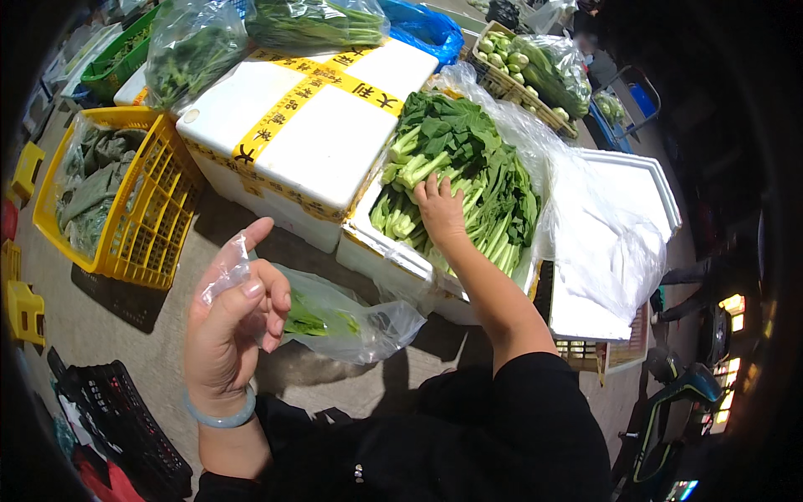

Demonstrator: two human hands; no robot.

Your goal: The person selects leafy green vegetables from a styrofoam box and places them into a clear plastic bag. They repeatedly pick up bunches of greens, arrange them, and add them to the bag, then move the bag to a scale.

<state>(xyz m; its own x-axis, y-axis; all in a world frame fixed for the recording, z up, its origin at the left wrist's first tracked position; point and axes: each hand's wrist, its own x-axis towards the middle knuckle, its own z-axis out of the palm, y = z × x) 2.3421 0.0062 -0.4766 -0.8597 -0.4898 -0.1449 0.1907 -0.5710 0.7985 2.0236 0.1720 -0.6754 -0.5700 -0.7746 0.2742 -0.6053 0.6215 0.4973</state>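
Observation:
A clear plastic bag (pixel 382 329) hangs from my left hand (pixel 235 314), its film bunched at the thumb and fingers. Leafy greens (pixel 307 317) show through the bag. My left wrist wears a pale bangle (pixel 221 411). My right hand (pixel 441 210) lies on the pale stalks of leafy green vegetables (pixel 467 135) inside an uncovered white foam box (pixel 389 260). Its fingers are spread and bent over the stalk ends; the thumb is hidden, so a grip cannot be confirmed. Clear plastic liner (pixel 533 138) is folded back over the box's right side.
Left of the foam box stands a taped white foam box (pixel 301 163) carrying bagged greens (pixel 313 22). A yellow crate (pixel 157 207) stands further left, a black crate (pixel 119 433) lower left. A foam lid (pixel 596 270) lies at right, a basket of round vegetables (pixel 502 75) behind.

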